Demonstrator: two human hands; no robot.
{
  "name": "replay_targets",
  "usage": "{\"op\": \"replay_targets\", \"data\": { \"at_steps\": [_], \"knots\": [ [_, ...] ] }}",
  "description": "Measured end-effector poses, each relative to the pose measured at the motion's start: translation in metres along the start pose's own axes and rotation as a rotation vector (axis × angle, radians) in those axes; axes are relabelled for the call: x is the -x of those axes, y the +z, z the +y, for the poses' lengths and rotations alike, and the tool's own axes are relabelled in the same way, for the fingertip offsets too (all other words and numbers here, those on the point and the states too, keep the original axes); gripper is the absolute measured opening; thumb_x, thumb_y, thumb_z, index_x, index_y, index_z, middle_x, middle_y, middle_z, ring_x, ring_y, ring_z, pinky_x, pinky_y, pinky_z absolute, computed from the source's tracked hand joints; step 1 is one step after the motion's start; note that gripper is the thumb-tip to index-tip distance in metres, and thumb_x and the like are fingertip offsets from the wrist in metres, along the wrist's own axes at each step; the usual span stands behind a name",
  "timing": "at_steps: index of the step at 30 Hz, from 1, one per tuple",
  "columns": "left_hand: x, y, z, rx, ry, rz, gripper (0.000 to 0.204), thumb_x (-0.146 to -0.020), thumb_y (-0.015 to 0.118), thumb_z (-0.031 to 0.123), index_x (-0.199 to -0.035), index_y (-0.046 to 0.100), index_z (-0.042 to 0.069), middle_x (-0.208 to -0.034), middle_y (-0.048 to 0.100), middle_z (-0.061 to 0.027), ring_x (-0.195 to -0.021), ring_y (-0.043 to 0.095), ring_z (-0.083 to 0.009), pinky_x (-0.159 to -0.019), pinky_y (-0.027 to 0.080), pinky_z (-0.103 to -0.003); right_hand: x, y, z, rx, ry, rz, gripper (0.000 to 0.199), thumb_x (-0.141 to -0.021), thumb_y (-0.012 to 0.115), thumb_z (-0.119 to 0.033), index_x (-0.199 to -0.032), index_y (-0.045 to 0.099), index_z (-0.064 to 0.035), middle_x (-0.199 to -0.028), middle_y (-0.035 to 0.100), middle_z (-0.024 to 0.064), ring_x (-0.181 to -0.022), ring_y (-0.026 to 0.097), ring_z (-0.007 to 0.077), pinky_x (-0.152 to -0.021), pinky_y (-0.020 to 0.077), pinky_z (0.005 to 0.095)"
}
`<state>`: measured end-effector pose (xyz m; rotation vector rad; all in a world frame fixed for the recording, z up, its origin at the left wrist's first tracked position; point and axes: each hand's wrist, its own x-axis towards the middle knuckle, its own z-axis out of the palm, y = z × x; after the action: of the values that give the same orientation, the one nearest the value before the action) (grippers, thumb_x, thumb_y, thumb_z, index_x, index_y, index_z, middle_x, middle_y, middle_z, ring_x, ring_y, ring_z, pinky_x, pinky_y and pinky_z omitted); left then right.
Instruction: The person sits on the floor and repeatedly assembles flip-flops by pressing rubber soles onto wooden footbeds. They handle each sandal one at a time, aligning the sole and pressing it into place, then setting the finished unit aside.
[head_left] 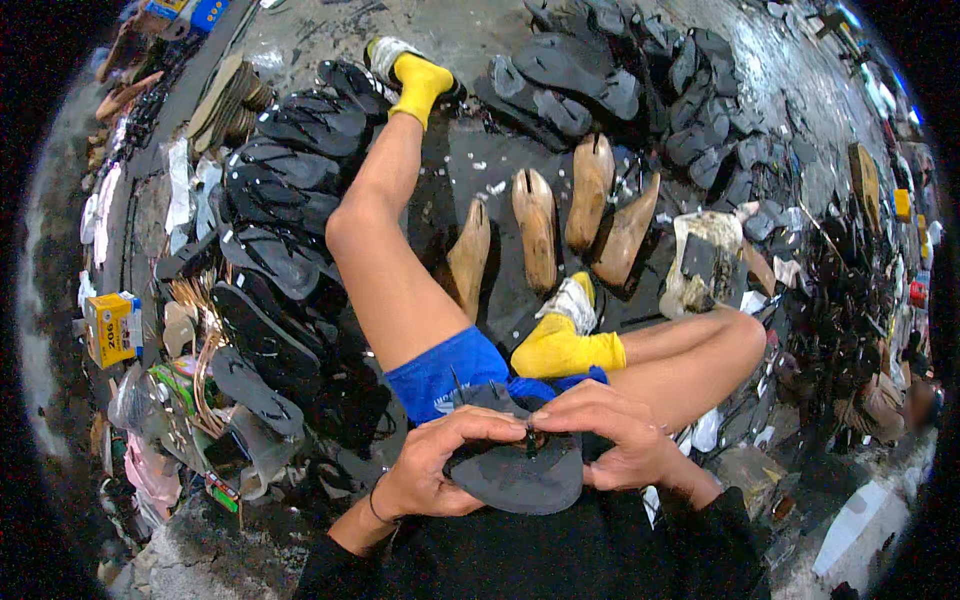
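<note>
Close to my body I hold a dark flip-flop sole (525,488) with both hands. My left hand (435,465) is closed around its left side, thumb underneath and fingers bent over the top. From the right, my right hand (628,432) grips it the same way. The fingertips of both hands meet at a small dark piece in the middle of the sole, perhaps the strap; they partly hide it. Beyond my hands, several wooden shoe lasts (535,232) lie on a dark mat between my legs.
Stacked black flip-flops (285,165) line my left side. More black soles (575,75) are heaped at the far right. A yellow box (112,330) stands at the far left. A stained whitish pad (705,250) lies right of the lasts, near scattered scraps.
</note>
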<state>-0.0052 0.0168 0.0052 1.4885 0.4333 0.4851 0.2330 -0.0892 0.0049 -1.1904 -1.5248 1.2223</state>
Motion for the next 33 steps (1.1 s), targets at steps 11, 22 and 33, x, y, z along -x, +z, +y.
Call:
{"op": "replay_targets", "data": {
  "at_steps": [11,22,33],
  "knots": [
    [0.011,0.006,-0.007,-0.065,0.123,-0.020,0.051,-0.072,0.082,0.003,-0.119,0.064,-0.005,-0.114,0.070,-0.0178,-0.109,0.068,-0.0330,-0.096,0.053,-0.043,0.006,0.013,-0.017,0.060,-0.050,0.099,0.069,-0.065,0.076,0.002,-0.131,0.059,-0.0068,-0.123,0.062,0.0121,-0.108,0.065,0.0316,-0.093,0.0535,0.0406],
    [0.014,0.005,0.010,-0.431,0.083,-0.073,0.036,-0.081,0.077,0.019,-0.112,0.069,0.003,-0.110,0.067,-0.0205,-0.109,0.066,-0.0358,-0.095,0.054,-0.048,0.010,0.009,-0.014,0.322,-0.048,0.071,0.059,-0.067,0.068,0.005,-0.124,0.064,-0.0102,-0.128,0.060,0.0131,-0.106,0.064,0.0329,-0.089,0.0544,0.0411],
    [0.006,0.003,0.006,-0.532,0.011,0.220,0.029,-0.074,0.076,-0.001,-0.102,0.070,0.000,-0.091,0.072,-0.0099,-0.084,0.070,-0.0227,-0.077,0.054,-0.031,-0.029,-0.006,0.078,-0.242,-0.191,-0.078,0.029,-0.084,0.076,-0.020,-0.109,0.066,-0.0076,-0.113,0.063,0.0109,-0.116,0.057,0.0287,-0.101,0.0437,0.0413]
  ]
}}
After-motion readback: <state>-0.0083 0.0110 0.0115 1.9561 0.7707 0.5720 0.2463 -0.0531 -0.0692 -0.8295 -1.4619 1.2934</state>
